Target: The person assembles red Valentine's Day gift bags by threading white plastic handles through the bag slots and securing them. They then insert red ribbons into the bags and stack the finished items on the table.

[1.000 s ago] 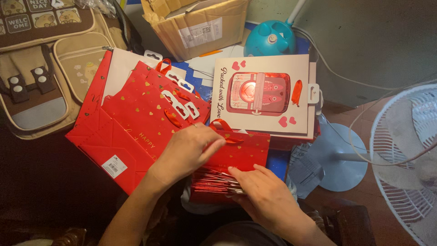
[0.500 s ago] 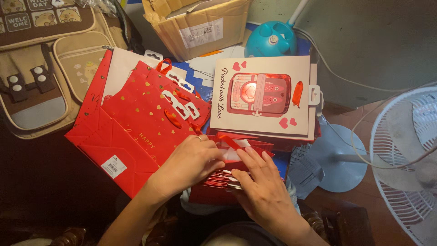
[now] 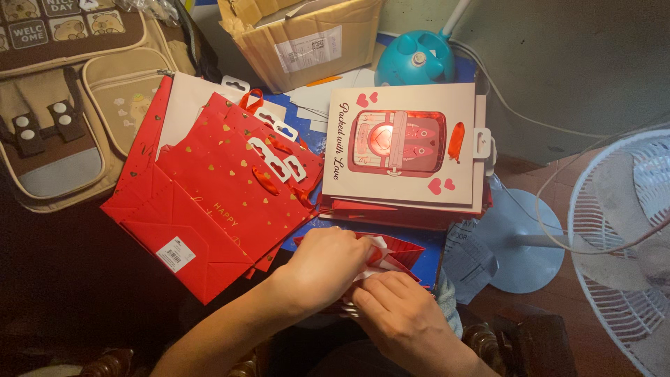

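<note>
A person looked down from a head camera at a cluttered tabletop point(image 3: 433, 262) with a blue cover. Both hands met at the near edge over a small stack of flat red paper bags point(image 3: 398, 253). The left hand point(image 3: 326, 269) curled over the stack from the left, fingers bent and pressing down on the top bag. The right hand point(image 3: 398, 318) came in from below, its fingers narrowed and pinching at a white handle tab point(image 3: 377, 246) on the top bag. Neither hand was spread wide; both were closed in on the red bags.

To the left lay a fanned pile of larger red gift bags point(image 3: 216, 202) with gold hearts and white handle tabs. Just behind the hands sat a stack of cream bags printed with a red tin and hearts point(image 3: 401, 146). Farther back were a cardboard box point(image 3: 307, 38) and a teal round fan base point(image 3: 415, 59). A beige backpack point(image 3: 63, 105) lay at far left, and a white standing fan point(image 3: 621, 237) at right.

To do this step well, it seemed best for the left hand to hold the stack flat while the right lifted only the top bag by its edge, slowly, so that the thin paper did not crease or the handle tear.
</note>
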`<state>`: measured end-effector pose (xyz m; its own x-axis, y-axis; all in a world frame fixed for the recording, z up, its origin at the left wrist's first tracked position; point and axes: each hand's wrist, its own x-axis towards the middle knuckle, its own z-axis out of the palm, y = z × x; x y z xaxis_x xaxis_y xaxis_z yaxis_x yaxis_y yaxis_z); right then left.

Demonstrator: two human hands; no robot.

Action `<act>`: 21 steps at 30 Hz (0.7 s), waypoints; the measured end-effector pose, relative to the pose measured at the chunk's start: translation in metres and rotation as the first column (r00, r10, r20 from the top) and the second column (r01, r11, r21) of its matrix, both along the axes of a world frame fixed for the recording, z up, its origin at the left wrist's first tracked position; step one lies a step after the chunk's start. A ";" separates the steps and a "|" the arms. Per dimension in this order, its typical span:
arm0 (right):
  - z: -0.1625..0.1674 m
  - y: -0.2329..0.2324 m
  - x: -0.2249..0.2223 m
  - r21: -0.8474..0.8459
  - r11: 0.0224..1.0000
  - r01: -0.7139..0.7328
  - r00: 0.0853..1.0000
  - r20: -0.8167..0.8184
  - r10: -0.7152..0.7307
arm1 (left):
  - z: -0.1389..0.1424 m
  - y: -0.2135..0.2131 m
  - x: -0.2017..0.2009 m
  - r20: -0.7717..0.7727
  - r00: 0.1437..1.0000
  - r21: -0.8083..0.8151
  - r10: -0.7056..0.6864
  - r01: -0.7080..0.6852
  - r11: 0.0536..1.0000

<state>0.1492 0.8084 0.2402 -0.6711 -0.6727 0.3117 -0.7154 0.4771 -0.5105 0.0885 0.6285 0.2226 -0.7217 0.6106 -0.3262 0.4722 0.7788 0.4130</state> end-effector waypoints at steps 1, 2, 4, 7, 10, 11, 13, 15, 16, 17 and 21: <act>-0.001 0.000 0.001 0.026 1.000 -0.018 1.000 0.022 0.018 | -0.005 0.008 0.000 -0.008 1.000 -0.084 -0.029 0.028 0.996; -0.001 0.001 0.003 0.052 0.998 -0.040 0.998 0.045 0.038 | -0.012 0.016 -0.001 -0.014 0.998 -0.166 -0.056 0.053 0.985; -0.002 0.001 0.006 0.041 0.997 -0.063 0.998 0.009 0.063 | -0.027 0.027 0.001 -0.030 0.994 -0.275 -0.101 0.089 0.957; -0.003 0.005 0.007 0.025 0.998 -0.063 0.998 0.004 0.063 | -0.052 0.034 0.000 0.035 0.990 -0.294 -0.135 0.139 0.946; -0.003 0.008 0.006 -0.010 0.998 -0.057 0.998 -0.001 0.057 | -0.066 0.030 -0.004 0.199 0.973 -0.178 -0.119 0.155 0.972; -0.003 0.008 0.005 -0.023 0.998 -0.055 0.998 -0.009 0.055 | -0.066 0.027 -0.007 0.192 0.974 -0.134 -0.119 0.147 0.980; -0.003 0.008 0.004 -0.011 0.998 -0.062 0.998 0.001 0.062 | -0.057 0.021 -0.014 0.210 0.968 -0.064 -0.134 0.151 0.986; -0.003 0.009 0.003 -0.008 0.998 -0.065 0.998 0.012 0.065 | -0.039 0.013 -0.021 0.265 0.951 -0.009 -0.162 0.171 0.985; -0.002 0.009 0.002 -0.012 0.998 -0.061 0.998 0.017 0.061 | -0.028 0.007 -0.024 0.272 0.949 0.037 -0.158 0.154 0.987; -0.002 0.009 0.002 -0.016 0.998 -0.056 0.998 0.025 0.057 | -0.018 0.002 -0.028 0.281 0.947 0.082 -0.154 0.136 0.987; 0.000 0.009 -0.003 0.024 0.998 -0.055 0.997 0.061 0.054 | 0.003 -0.005 -0.028 0.185 0.976 0.111 -0.116 0.097 0.989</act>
